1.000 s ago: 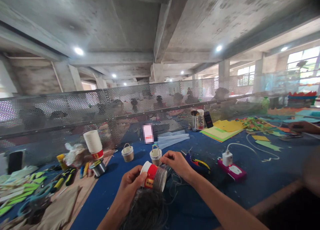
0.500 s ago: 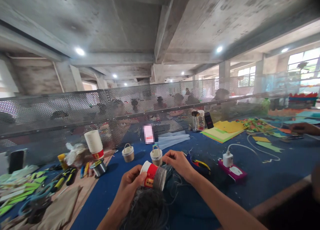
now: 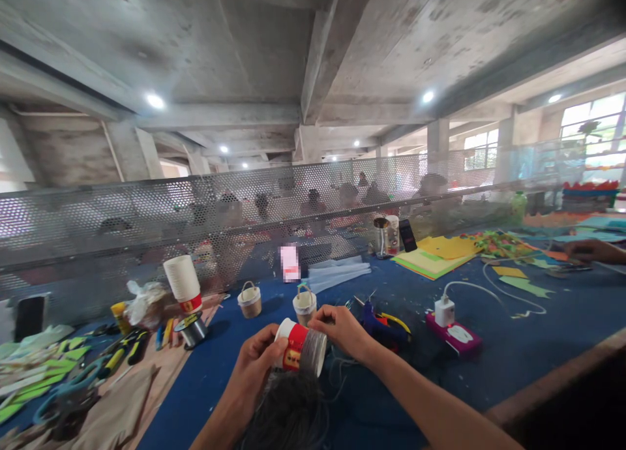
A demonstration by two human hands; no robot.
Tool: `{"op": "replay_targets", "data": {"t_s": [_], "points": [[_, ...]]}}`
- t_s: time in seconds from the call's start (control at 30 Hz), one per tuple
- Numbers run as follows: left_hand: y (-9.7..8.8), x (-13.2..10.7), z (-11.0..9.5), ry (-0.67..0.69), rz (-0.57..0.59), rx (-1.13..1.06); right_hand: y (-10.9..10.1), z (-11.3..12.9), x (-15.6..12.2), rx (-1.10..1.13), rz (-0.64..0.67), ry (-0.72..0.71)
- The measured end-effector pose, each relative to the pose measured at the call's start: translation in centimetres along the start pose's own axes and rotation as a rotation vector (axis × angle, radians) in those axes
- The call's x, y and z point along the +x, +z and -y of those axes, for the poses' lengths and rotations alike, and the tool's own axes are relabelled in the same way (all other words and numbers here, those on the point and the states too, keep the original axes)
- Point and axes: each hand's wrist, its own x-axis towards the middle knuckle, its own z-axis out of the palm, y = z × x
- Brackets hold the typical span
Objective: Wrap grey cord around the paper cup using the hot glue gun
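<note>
My left hand (image 3: 259,352) is closed around a red and white paper cup (image 3: 295,345) that lies tilted on its side. Grey yarn (image 3: 313,352) is wound in tight rows around the half of the cup toward my right. With fingers pinched, my right hand (image 3: 345,329) is beside the wound end and seems to grip the yarn strand, though the strand between the fingertips is too thin to make out clearly. Below the cup is a dark grey bundle of yarn (image 3: 288,411), and loose strands trail to its right. Two small handled cup baskets (image 3: 250,303) stand just beyond my hands.
Stacked paper cups (image 3: 182,277), a wire spool (image 3: 192,330), pliers (image 3: 117,359) and scissors (image 3: 73,391) are at left. To the right lie a blue glue gun (image 3: 374,321), a purple power bank (image 3: 454,336) with a charger, and coloured sheets (image 3: 435,257). Another person's hand (image 3: 591,249) is at far right.
My right hand has moved slightly left and down, closer to the wound end of the cup. My left hand keeps its hold on the cup.
</note>
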Motion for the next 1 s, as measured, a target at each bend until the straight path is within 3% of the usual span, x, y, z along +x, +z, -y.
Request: {"op": "replay_targets", "data": {"t_s": [0.13,0.3,0.5,0.83,1.0], "points": [[0.4,0.0,-0.6,0.025,-0.026,0.069,-0.4,-0.2,0.2,0.038,0.003,-0.013],[0.2,0.4,-0.8,0.128,-0.137,0.209,-1.7,1.2,-0.1,-0.101,-0.293,-0.187],[-0.4,0.8,-0.6,0.168,-0.175,0.283,-1.1,2.5,-1.2,-0.078,-0.003,-0.121],[-0.2,0.8,-0.4,0.061,-0.161,0.041,-0.8,2.9,-1.5,-0.069,0.027,-0.183],[0.4,0.5,-0.8,0.061,-0.104,-0.034,-1.0,2.7,-1.1,0.137,0.035,-0.115]]}}
